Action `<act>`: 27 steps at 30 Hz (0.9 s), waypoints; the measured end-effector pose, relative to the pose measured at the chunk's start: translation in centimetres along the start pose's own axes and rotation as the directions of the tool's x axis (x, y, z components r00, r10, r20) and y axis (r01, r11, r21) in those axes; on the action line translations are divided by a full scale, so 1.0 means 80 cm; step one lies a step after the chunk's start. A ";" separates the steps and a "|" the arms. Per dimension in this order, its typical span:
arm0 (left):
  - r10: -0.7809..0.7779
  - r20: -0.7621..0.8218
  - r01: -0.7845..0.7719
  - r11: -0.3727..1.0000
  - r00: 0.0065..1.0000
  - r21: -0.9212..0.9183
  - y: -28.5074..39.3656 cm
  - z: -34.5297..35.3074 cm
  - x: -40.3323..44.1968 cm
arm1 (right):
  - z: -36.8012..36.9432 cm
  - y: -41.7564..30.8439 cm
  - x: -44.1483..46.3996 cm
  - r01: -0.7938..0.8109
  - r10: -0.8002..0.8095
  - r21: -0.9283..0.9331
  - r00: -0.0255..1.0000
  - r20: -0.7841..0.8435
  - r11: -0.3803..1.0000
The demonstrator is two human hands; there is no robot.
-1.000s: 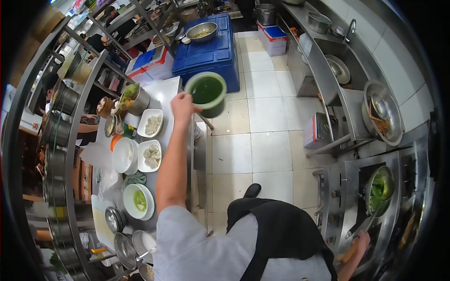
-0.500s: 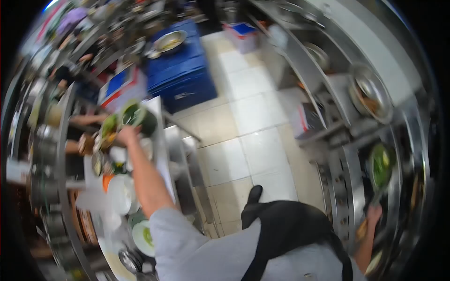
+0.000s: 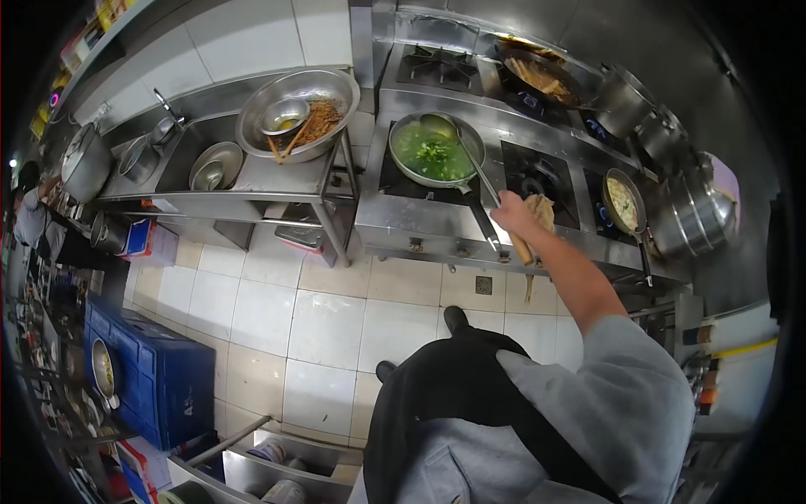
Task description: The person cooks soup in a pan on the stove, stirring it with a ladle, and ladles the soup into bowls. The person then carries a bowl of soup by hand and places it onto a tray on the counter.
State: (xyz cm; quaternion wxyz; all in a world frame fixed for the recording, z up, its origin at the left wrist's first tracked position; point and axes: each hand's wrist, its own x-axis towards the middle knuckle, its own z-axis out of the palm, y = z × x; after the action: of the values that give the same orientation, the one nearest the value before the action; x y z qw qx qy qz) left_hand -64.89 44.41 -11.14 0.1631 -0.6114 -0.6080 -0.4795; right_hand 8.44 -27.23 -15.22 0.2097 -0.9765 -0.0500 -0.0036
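Note:
My right hand [image 3: 514, 215] is closed around the handle of a long ladle [image 3: 477, 161]. Its bowl rests in the green broth inside a frying pan [image 3: 405, 174], and its wooden end sticks out below my fist. Chopped green pieces [image 3: 434, 151] float in the middle of the broth. The pan sits on the front left burner, its black handle [image 3: 480, 217] pointing toward me. Beside my hand lies a crumpled beige cloth-like item [image 3: 541, 212], partly hidden. My left hand is out of view.
Right of the pan are a bare burner [image 3: 537, 178] and a smaller pan of pale food [image 3: 622, 204]. Behind stand a wok [image 3: 537, 77] and steel pots [image 3: 623, 102]. A large basin [image 3: 249, 126] sits left; a blue chest [image 3: 172, 374] stands on the floor.
My view has swung from the side counter round to the stove. My left hand, earlier reaching among containers there, has gone out of view. My right hand still holds the ladle.

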 end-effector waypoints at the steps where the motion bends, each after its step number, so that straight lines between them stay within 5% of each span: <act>1: 0.052 0.049 -0.048 0.996 0.997 -0.079 0.033 0.005 -0.026 | -0.005 -0.005 -0.003 -0.058 0.047 0.116 0.994 0.094 0.992; 3: 0.172 0.269 -0.092 0.954 0.948 -0.286 0.114 0.024 -0.115 | -0.006 0.009 -0.006 -0.178 0.114 0.294 0.969 0.221 0.939; 4: 0.241 0.482 -0.011 0.902 0.843 -0.431 0.166 0.038 -0.180 | -0.006 0.018 -0.007 -0.230 0.144 0.359 0.957 0.251 0.905; 5: 0.321 0.716 0.190 0.824 0.620 -0.534 0.240 0.052 -0.264 | -0.028 0.004 -0.011 -0.429 0.224 0.587 0.893 0.391 0.687; 6: 0.308 0.899 0.754 0.496 0.311 -0.431 0.316 0.072 -0.387 | -0.049 0.001 -0.009 -0.590 0.240 0.713 0.807 0.540 0.380; 7: 0.550 0.828 0.816 0.428 0.107 -0.390 0.464 -0.007 -0.447 | -0.061 0.016 -0.002 -0.628 0.097 0.655 0.749 0.656 0.420; 9: 0.585 0.727 0.754 0.641 -0.360 -0.142 0.641 -0.081 -0.550 | -0.075 0.033 -0.004 -0.615 0.101 0.609 0.741 0.664 0.501; 11: 0.636 0.547 0.798 0.594 -0.545 0.104 0.756 -0.138 -0.620 | -0.077 0.049 -0.010 -0.438 0.091 0.454 0.789 0.607 0.776; 13: 0.599 0.371 0.698 0.524 -0.709 0.489 0.833 -0.177 -0.655 | -0.103 0.051 -0.016 -0.417 0.077 0.422 0.778 0.623 0.805; 14: 0.580 0.379 0.687 0.525 -0.721 0.503 0.854 -0.181 -0.670 | -0.119 0.052 -0.021 -0.387 0.063 0.397 0.778 0.625 0.833; 16: 0.580 0.153 0.496 0.496 -0.800 0.713 0.882 -0.187 -0.689 | -0.134 0.061 -0.018 -0.361 0.058 0.406 0.803 0.593 0.840; 19: 0.536 0.187 0.489 0.504 -0.823 0.711 0.891 -0.188 -0.702 | -0.124 0.107 0.020 0.051 -0.128 0.239 0.939 0.318 0.970; 27: 0.400 0.398 0.564 0.553 -0.825 0.613 0.897 -0.201 -0.678 | -0.112 0.137 0.141 0.090 -0.190 0.245 0.885 0.425 0.965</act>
State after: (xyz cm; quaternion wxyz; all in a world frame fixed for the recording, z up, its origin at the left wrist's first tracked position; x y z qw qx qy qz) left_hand 4.28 -14.90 -18.31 -0.8670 -0.2963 -0.3102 0.2535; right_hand 20.89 -39.70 -11.24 0.2980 -0.9160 -0.1676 0.2101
